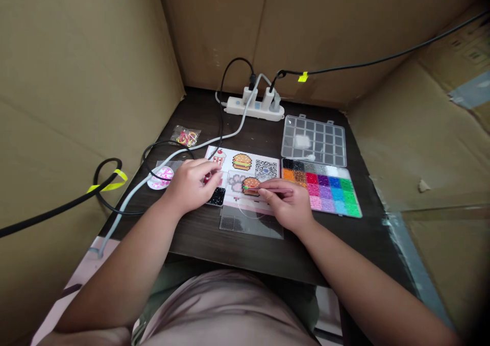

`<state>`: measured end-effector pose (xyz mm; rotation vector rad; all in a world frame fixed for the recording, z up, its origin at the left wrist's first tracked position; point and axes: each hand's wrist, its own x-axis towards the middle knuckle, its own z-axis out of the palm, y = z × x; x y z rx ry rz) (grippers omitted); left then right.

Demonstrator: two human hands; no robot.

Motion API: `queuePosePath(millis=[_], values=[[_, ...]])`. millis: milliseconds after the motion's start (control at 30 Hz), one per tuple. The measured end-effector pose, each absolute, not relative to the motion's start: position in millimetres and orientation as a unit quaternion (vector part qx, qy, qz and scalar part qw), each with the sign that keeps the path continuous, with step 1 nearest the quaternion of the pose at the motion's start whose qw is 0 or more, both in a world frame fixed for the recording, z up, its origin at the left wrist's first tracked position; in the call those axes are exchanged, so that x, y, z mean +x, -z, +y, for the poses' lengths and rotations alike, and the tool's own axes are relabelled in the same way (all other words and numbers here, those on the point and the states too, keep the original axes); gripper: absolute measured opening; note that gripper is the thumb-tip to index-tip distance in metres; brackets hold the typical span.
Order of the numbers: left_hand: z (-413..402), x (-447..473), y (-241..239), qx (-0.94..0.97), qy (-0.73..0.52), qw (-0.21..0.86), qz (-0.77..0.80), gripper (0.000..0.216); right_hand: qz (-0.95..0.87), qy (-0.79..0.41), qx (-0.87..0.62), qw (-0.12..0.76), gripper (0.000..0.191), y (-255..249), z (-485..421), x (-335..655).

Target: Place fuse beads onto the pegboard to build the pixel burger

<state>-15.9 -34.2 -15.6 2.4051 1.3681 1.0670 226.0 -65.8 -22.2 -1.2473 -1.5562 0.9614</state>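
Note:
My right hand (291, 203) is closed in a pinch on thin pink tweezers (268, 189), whose tip rests at a small bead burger (250, 185) on a clear pegboard (248, 218). My left hand (191, 182) lies on the left edge of the pattern sheet (245, 170), fingers curled over a small dish of dark beads (216, 196). Whether the left hand grips anything is hidden. The pattern sheet shows a cupcake, a burger and a QR code.
An open bead case (325, 188) with coloured compartments lies right of the sheet, its clear lid (314, 139) behind it. A power strip (254, 106) and cables cross the back and left of the dark table (199, 233). A pink round piece (161, 177) and small bag (186, 137) sit left. Cardboard walls surround.

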Motion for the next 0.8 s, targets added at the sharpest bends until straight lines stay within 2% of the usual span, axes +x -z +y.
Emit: queuePosePath(millis=[800], values=[[-34.7, -16.0, 14.6, 0.807, -0.35, 0.089, 0.467, 0.012, -0.625, -0.379, -0.514, 0.45, 0.009, 17.0, -66.4, 226.7]])
